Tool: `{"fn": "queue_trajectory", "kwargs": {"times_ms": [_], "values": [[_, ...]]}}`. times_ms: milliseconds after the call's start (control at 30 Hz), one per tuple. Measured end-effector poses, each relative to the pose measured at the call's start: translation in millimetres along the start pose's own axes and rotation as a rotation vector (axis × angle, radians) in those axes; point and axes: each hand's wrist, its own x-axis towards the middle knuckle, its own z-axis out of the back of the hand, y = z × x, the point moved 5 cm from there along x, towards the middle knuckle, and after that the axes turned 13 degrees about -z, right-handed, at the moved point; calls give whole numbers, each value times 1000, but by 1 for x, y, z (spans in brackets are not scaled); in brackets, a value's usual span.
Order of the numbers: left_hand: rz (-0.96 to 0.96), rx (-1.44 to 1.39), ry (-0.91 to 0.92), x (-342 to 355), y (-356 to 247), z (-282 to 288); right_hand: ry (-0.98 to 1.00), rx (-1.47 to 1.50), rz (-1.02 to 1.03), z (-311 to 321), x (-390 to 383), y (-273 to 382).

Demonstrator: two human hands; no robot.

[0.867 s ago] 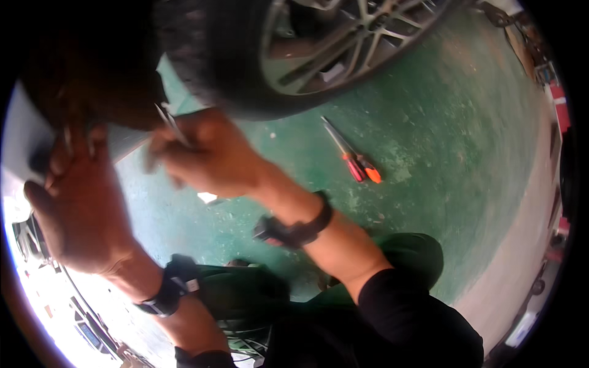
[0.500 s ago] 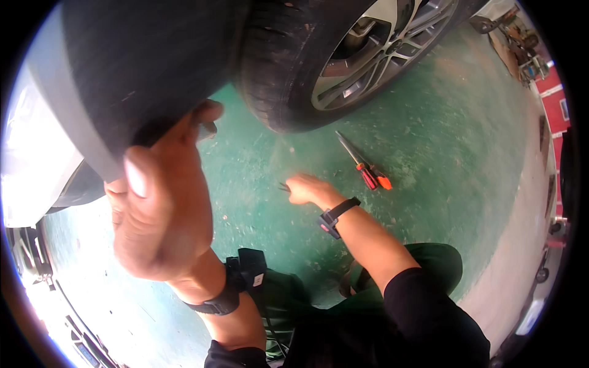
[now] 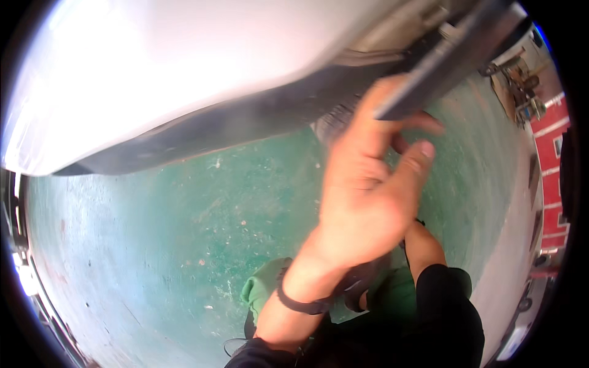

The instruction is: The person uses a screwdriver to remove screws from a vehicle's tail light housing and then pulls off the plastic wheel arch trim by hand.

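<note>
Raised in the middle of the view, my left hand point(image 3: 368, 202) is somewhat blurred. Its thumb and a fingertip stand apart, with no object visible between them. The end of a dark, flat-edged panel point(image 3: 448, 64) crosses in front of its upper fingers; whether they touch the panel is unclear. Of my right arm only the forearm point(image 3: 426, 248) shows, beyond my left wrist. My right hand is hidden behind the left one, so what it holds cannot be seen. Beside my left fingers, part of a black tyre point(image 3: 334, 119) shows under the vehicle body.
A white vehicle body point(image 3: 184, 55) with dark lower trim point(image 3: 202, 132) fills the upper left. Below lies a green, scuffed floor point(image 3: 165, 227). My green-clothed knees point(image 3: 264, 282) are low in view. Assorted parts point(image 3: 521, 92) lie near a red wall point(image 3: 552, 172) at far right.
The view has shifted, showing more white bodywork and less wheel. My left hand has moved right, now covering my right hand. The screwdrivers on the floor have gone from sight.
</note>
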Motion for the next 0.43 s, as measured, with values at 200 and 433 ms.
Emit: {"fn": "queue_trajectory", "kwargs": {"times_ms": [200, 433], "values": [[46, 19, 67, 2, -7, 3, -19, -127, 5, -13, 25, -22], [182, -16, 90, -5, -9, 2, 200, -442, -36, 124, -8, 73]]}}
